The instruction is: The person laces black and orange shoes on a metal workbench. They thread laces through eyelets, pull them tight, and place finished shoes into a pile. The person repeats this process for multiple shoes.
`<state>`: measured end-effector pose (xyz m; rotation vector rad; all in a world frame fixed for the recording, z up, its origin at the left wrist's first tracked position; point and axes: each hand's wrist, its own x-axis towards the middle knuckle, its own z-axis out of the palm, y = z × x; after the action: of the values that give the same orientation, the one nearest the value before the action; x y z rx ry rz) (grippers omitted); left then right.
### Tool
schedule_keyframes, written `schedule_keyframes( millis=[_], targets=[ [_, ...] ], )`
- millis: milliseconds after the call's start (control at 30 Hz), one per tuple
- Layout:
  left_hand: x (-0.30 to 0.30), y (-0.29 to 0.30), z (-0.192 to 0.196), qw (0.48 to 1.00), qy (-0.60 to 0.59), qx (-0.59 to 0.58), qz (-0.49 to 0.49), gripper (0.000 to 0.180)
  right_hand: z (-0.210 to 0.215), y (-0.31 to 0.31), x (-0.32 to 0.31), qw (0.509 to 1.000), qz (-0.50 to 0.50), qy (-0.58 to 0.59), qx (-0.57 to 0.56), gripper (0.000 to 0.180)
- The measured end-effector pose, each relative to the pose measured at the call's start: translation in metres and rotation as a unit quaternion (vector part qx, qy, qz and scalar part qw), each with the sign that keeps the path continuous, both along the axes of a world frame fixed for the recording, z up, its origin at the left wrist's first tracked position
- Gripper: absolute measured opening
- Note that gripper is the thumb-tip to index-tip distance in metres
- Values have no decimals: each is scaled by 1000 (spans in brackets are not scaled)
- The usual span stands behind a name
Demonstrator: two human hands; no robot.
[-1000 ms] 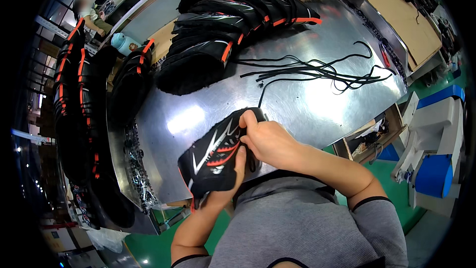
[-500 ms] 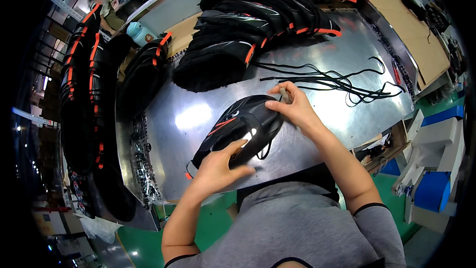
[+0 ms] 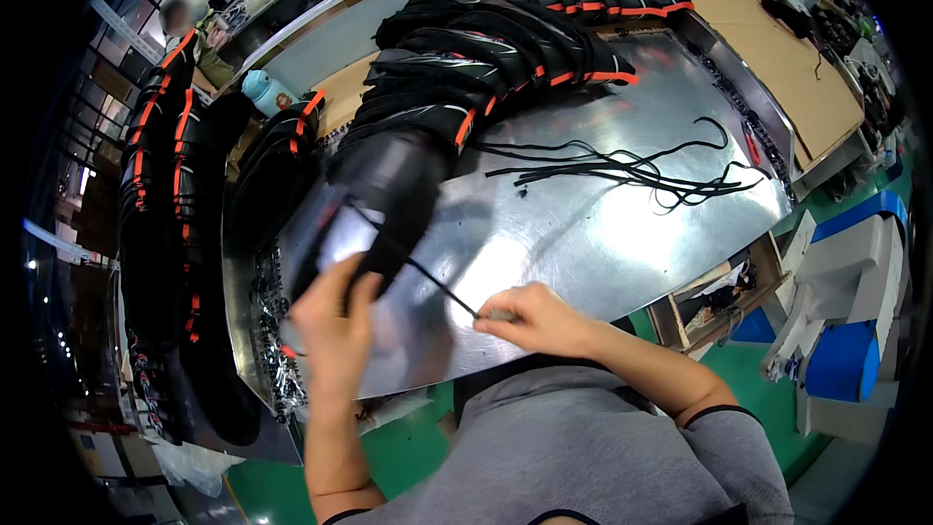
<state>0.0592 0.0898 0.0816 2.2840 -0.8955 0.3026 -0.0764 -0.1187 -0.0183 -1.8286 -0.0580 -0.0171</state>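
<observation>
My left hand is closed on a black shoe upper, which is blurred by motion and tilted up over the left part of the metal table. From the upper a black lace runs taut down to my right hand. That hand is closed in a pinch around a small tool with a stubby grey-brown handle, and the lace ends at its fingers. Whether the lace is hooked on the tool or pinched is too small to tell. Several loose black laces lie on the table's right half.
A long row of black uppers with orange edging lies across the table's far side. More rows stand at the left, near a light-blue bottle. Cardboard lies far right. A blue-and-white machine stands at the right.
My left hand has swung the upper left and tilted it up. My right hand has moved from the upper's far end down toward me, drawing a lace out taut.
</observation>
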Motion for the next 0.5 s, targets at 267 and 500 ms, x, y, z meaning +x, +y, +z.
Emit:
schedule_keyframes(
  millis=[267,500],
  targets=[
    [59,19,64,989,-27,-133,61,25,-13,-41,-96,986,86,17,-144,19],
    [-10,-52,-47,945,126,245,-175,24,27,-50,-59,974,-174,11,146,18]
  ],
)
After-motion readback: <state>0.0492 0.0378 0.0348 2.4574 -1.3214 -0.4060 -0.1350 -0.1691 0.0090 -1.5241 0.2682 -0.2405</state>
